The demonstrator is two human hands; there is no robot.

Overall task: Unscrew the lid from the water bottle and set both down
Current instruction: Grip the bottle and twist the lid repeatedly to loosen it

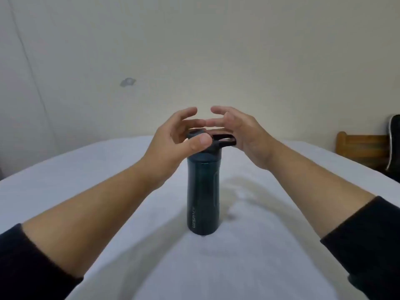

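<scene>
A dark teal water bottle stands upright on the white sheet. Its black lid is on the bottle, with a carry loop sticking out to the right. My left hand hovers at the lid's left side; the thumb lies against the lid's front and the fingers are spread above it. My right hand is at the right, palm beside the carry loop, fingers apart over the lid top. Neither hand is closed around the lid or the bottle body.
The white sheet covers a bed that fills the lower view. A wooden headboard or chair back and a dark bag sit at the right edge. A plain cream wall is behind.
</scene>
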